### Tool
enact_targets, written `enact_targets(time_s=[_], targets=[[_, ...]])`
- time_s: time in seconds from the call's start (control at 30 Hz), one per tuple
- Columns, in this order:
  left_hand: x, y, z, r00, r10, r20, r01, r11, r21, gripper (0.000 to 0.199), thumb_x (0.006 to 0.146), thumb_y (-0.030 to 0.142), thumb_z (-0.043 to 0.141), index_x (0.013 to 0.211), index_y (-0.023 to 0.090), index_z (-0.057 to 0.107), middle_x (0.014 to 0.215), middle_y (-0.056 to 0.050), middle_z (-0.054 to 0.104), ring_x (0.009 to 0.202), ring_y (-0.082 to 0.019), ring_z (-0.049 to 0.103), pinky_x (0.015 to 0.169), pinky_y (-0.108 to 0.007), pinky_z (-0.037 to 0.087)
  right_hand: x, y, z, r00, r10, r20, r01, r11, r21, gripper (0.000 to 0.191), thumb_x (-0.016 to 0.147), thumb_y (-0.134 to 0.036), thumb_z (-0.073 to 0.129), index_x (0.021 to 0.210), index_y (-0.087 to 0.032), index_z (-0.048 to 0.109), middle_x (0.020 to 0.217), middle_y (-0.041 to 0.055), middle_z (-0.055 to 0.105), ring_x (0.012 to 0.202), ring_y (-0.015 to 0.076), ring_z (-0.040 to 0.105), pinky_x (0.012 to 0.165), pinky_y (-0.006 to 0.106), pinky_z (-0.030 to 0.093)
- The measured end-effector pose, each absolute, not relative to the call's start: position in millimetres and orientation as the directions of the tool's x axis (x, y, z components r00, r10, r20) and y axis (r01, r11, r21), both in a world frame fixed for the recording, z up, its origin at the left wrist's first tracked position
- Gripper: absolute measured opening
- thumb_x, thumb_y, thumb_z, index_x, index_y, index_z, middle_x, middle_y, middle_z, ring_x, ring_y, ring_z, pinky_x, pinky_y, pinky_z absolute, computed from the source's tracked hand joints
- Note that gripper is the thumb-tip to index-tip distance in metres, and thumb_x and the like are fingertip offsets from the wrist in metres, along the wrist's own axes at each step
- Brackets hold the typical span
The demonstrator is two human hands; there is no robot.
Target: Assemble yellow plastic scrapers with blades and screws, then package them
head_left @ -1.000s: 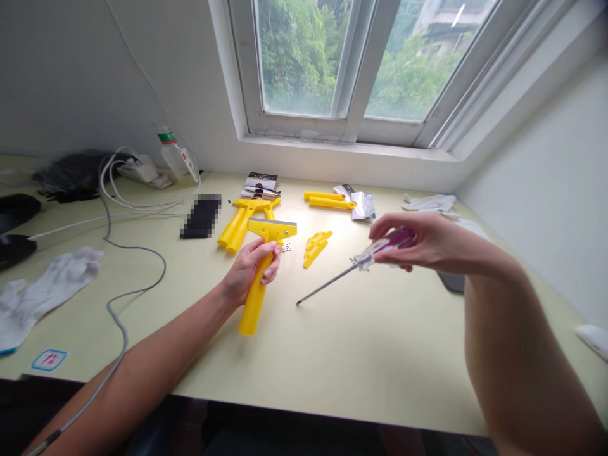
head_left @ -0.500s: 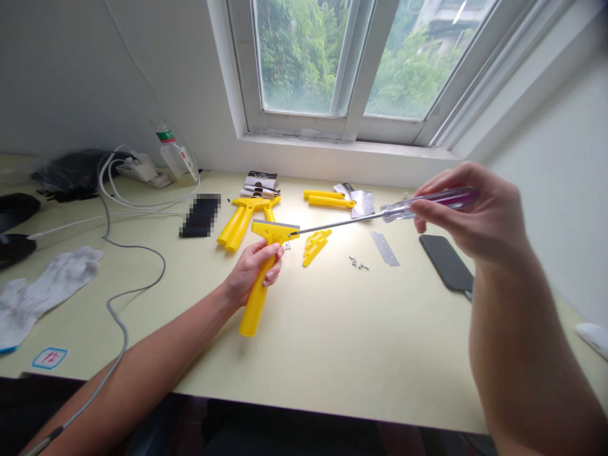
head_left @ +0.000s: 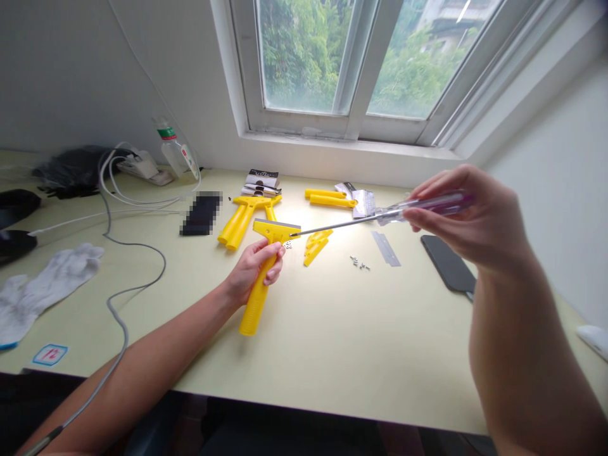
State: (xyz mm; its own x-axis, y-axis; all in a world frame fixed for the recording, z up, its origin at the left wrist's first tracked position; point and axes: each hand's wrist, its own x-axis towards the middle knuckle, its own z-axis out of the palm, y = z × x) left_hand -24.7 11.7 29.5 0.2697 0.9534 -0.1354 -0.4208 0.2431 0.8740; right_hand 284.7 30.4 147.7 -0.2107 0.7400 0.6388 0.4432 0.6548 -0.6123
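Note:
My left hand (head_left: 254, 269) is wrapped round the neck of a yellow scraper (head_left: 256, 304), its head up and a grey blade along the top edge. In my right hand (head_left: 470, 212) is a screwdriver (head_left: 342, 223) with a clear, purplish handle. Its tip meets the right side of the scraper's head, where a screw seems to sit; that spot is too small to make out. Right of the scraper lie small yellow plates (head_left: 316, 247), several screws (head_left: 360, 263) and a loose blade (head_left: 386, 248). Tiny nuts (head_left: 288, 244) show just behind my left fingers.
More yellow scraper bodies (head_left: 242, 221) and yellow handles (head_left: 331, 198) lie toward the window, near small packets (head_left: 363, 204). A dark phone (head_left: 446, 263) is at the right. Left are a bottle (head_left: 175, 152), white gloves (head_left: 52, 285) and a grey cable (head_left: 121, 316) crossing my left forearm.
My right hand and the screwdriver handle have shifted slightly left, with the handle turned a little. The tip stays at the scraper's head, and my left hand keeps its hold.

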Motion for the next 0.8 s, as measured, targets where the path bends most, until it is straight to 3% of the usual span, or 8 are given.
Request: enact_targets(time_s=[0.13, 0.2, 0.27, 0.43, 0.57, 0.7, 0.8], targets=[[-25, 13, 27, 0.269, 0.951, -0.151, -0.395, 0.252, 0.883, 0.024, 0.081, 0.033, 0.069, 0.077, 0.014, 0.053, 0.062, 0.004, 0.049, 0.037, -0.001, 0.036, 0.035, -0.014, 0.028, 270, 6, 157, -0.366, 0.632, 0.683, 0.556, 0.737, -0.384, 0.027, 0.072, -0.025, 0.08, 0.088, -0.025, 0.059, 0.094, 0.0022, 0.068, 0.082, 0.0172, 0.067, 0.069, 0.031, 0.057], [-24, 13, 25, 0.258, 0.955, -0.144, -0.394, 0.24, 0.887, 0.024, 0.081, 0.032, 0.069, 0.078, 0.014, 0.053, 0.064, 0.003, 0.05, 0.039, -0.001, 0.037, 0.036, -0.014, 0.029, 261, -6, 160, -0.342, 0.599, 0.724, 0.695, 0.68, -0.235, 0.026, 0.074, -0.03, 0.079, 0.087, -0.026, 0.057, 0.083, 0.0002, 0.066, 0.073, 0.017, 0.066, 0.061, 0.031, 0.053], [-23, 13, 25, 0.239, 0.961, -0.138, -0.398, 0.226, 0.889, 0.024, 0.079, 0.031, 0.07, 0.078, 0.014, 0.053, 0.069, 0.002, 0.053, 0.041, -0.001, 0.039, 0.036, -0.014, 0.029, 255, -14, 159, -0.268, 0.581, 0.769, 0.8, 0.579, -0.158, 0.021, 0.08, -0.033, 0.073, 0.09, -0.027, 0.056, 0.074, -0.0011, 0.063, 0.063, 0.016, 0.064, 0.053, 0.031, 0.047], [-22, 15, 23, 0.171, 0.972, -0.162, -0.4, 0.219, 0.89, 0.025, 0.077, 0.03, 0.071, 0.075, 0.015, 0.051, 0.063, 0.004, 0.049, 0.04, -0.002, 0.039, 0.036, -0.014, 0.03, 253, -10, 156, -0.46, 0.679, 0.572, 0.652, 0.696, -0.301, 0.03, 0.09, -0.033, 0.058, 0.117, -0.028, 0.048, 0.113, 0.0059, 0.064, 0.089, 0.0205, 0.067, 0.064, 0.033, 0.053], [-22, 16, 22, 0.151, 0.978, -0.141, -0.419, 0.193, 0.887, 0.025, 0.076, 0.029, 0.072, 0.076, 0.015, 0.052, 0.071, 0.002, 0.055, 0.041, -0.001, 0.041, 0.035, -0.013, 0.03, 258, 0, 154, -0.269, 0.719, 0.641, 0.803, 0.535, -0.262, 0.018, 0.092, -0.035, 0.056, 0.107, -0.025, 0.055, 0.083, 0.0028, 0.067, 0.064, 0.017, 0.064, 0.055, 0.031, 0.05], [-23, 17, 20, 0.121, 0.986, -0.112, -0.401, 0.152, 0.904, 0.024, 0.077, 0.029, 0.07, 0.075, 0.015, 0.051, 0.074, 0.002, 0.056, 0.042, -0.001, 0.042, 0.036, -0.014, 0.032, 260, 1, 153, -0.437, 0.715, 0.545, 0.676, 0.661, -0.325, 0.036, 0.089, -0.034, 0.061, 0.122, -0.027, 0.049, 0.109, 0.0061, 0.067, 0.082, 0.0199, 0.069, 0.065, 0.033, 0.056], [-22, 16, 20, 0.122, 0.989, -0.089, -0.387, 0.13, 0.913, 0.023, 0.078, 0.03, 0.069, 0.077, 0.015, 0.051, 0.078, 0.002, 0.057, 0.043, -0.001, 0.043, 0.036, -0.015, 0.033, 258, -4, 154, -0.423, 0.685, 0.593, 0.701, 0.662, -0.264, 0.027, 0.089, -0.034, 0.062, 0.114, -0.027, 0.053, 0.095, 0.0039, 0.07, 0.075, 0.019, 0.069, 0.062, 0.032, 0.055]])
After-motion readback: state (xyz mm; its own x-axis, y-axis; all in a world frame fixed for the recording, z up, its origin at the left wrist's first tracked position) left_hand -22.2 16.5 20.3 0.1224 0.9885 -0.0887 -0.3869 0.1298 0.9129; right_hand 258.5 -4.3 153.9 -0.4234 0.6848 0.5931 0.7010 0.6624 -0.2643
